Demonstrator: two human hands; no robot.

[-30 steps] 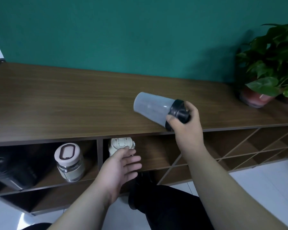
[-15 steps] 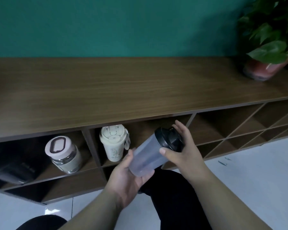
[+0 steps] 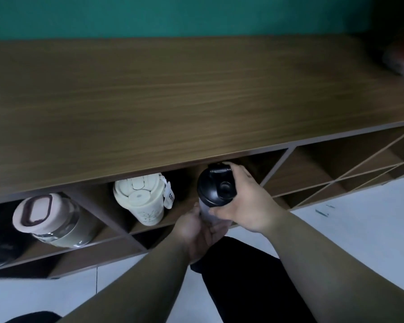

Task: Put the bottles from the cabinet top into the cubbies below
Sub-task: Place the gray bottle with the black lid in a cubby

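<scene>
Matt wood-grain cabinet top (image 3: 173,89), frosted plastic shaker bottle (image 3: 205,212) with glossy black lid (image 3: 216,186)

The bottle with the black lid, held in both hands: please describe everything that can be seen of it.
The bottle with the black lid is a shaker type: a round black cap with a flip tab and a drinking hole, on a frosted, translucent body that looks like plastic. It looks closed and stands about upright, its lid facing the camera. The right hand grips it around the lid and neck; the left hand supports the body from below. It is at the mouth of a cubby, to the right of the cream cup, its lid just under the cabinet top.
</scene>
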